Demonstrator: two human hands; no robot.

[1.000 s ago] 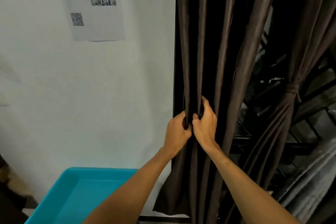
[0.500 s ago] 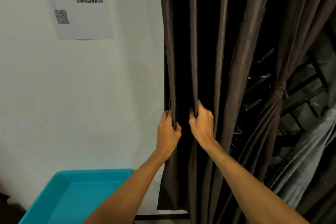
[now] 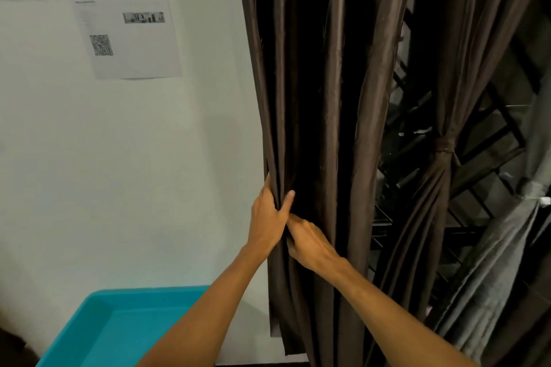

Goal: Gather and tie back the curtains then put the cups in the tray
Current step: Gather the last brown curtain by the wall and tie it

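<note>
A dark brown curtain (image 3: 334, 98) hangs loose in long folds beside the white wall. My left hand (image 3: 268, 217) grips its left edge fold at about waist height, thumb across the cloth. Just below and to the right, my right hand (image 3: 310, 243) has its fingers curled into the folds. Further right, a second brown curtain (image 3: 444, 182) is bunched and bound with a tie band (image 3: 444, 144). A turquoise tray (image 3: 98, 334) sits at the lower left, with nothing visible inside. No cups are in view.
A printed sheet with a QR code (image 3: 125, 18) is stuck on the wall (image 3: 119, 173). Black metal window bars (image 3: 489, 140) show behind the curtains. A grey curtain (image 3: 501, 271) hangs at the far right.
My hands were apart holding separate folds half a second ago. They have come together: the left keeps the edge fold, and the right has dropped lower, tucked under the left hand.
</note>
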